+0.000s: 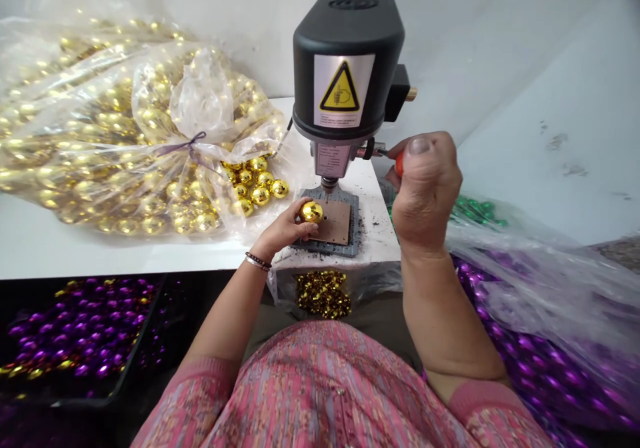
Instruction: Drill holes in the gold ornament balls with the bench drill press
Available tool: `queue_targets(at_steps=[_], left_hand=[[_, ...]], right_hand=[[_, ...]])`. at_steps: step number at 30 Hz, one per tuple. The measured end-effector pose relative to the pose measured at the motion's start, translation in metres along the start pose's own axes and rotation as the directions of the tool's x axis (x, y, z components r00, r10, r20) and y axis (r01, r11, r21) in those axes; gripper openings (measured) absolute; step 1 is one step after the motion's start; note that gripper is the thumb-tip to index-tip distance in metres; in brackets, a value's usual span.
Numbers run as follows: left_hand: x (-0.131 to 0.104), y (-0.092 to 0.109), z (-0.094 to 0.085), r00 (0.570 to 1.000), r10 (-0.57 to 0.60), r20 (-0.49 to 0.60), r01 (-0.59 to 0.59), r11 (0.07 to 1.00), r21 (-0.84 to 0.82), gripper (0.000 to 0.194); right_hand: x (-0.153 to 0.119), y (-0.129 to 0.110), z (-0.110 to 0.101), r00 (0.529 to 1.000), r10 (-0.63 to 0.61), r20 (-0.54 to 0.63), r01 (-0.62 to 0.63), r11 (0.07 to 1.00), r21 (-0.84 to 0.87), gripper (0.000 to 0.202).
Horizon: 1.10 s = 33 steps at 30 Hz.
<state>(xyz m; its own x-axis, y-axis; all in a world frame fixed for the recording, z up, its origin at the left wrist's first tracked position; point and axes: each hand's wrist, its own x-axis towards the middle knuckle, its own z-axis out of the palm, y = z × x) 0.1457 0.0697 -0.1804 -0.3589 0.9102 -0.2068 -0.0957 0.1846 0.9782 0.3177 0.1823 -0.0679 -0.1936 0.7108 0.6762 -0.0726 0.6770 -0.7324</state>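
My left hand (pixel 289 227) pinches a shiny gold ball (pixel 312 212) between thumb and fingers, over the left side of a brown plate (pixel 336 225). That plate lies on the grey base (pixel 354 235) of a small black drill press (pixel 347 41). Just above the plate and beside the ball is the press's thin bit (pixel 328 196). At the right of the press, my right hand (pixel 427 185) is closed round the red knob (pixel 399 164) of its lever, with most of the knob hidden by the fingers.
A tied clear bag (pixel 115 135) of gold balls fills the table's left; several loose gold balls (pixel 260 195) lie beside it. Below are a black bin (pixel 123 375) with purple balls and gold pieces (pixel 324 293) under the table edge. Bagged purple balls (pixel 530 361) and green balls (pixel 477 211) sit right.
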Motion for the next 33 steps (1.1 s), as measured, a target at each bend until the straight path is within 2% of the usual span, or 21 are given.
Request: queue_targets(at_steps=[6, 9, 14, 19, 24, 28, 33], left_hand=[[0.009, 0.005, 0.01, 0.999, -0.024, -0.046, 0.029, 0.994, 0.108, 0.04], [0.014, 0.006, 0.009, 0.997, -0.062, -0.045, 0.067, 0.992, 0.103, 0.032], [0.017, 0.007, 0.01, 0.996, -0.082, -0.02, 0.083, 0.992, 0.09, 0.037], [0.017, 0.005, 0.01, 0.999, -0.05, -0.023, 0.052, 0.995, 0.089, 0.047], [0.018, 0.002, 0.008, 1.0, -0.024, -0.015, 0.025, 0.997, 0.078, 0.037], [0.019, 0.005, 0.01, 0.998, -0.03, -0.048, 0.035, 0.993, 0.109, 0.033], [0.019, 0.011, 0.018, 0.997, -0.037, -0.074, 0.053, 0.971, 0.233, 0.052]], right_hand=[[0.0, -0.003, -0.002, 0.999, 0.005, 0.036, -0.004, 0.999, -0.033, 0.041], [-0.001, -0.002, -0.002, 0.999, -0.001, 0.051, 0.003, 0.999, -0.035, 0.039], [0.005, -0.008, 0.0, 0.999, -0.025, 0.022, 0.026, 1.0, -0.016, 0.042], [0.028, -0.02, 0.005, 0.999, -0.007, -0.044, 0.005, 0.999, -0.049, 0.04], [0.049, -0.026, 0.009, 0.996, 0.085, -0.009, -0.086, 0.989, -0.124, 0.04], [0.053, -0.026, 0.009, 0.997, 0.078, 0.005, -0.077, 0.991, -0.113, 0.04], [0.051, -0.023, 0.01, 0.996, 0.086, 0.009, -0.085, 0.992, -0.088, 0.039]])
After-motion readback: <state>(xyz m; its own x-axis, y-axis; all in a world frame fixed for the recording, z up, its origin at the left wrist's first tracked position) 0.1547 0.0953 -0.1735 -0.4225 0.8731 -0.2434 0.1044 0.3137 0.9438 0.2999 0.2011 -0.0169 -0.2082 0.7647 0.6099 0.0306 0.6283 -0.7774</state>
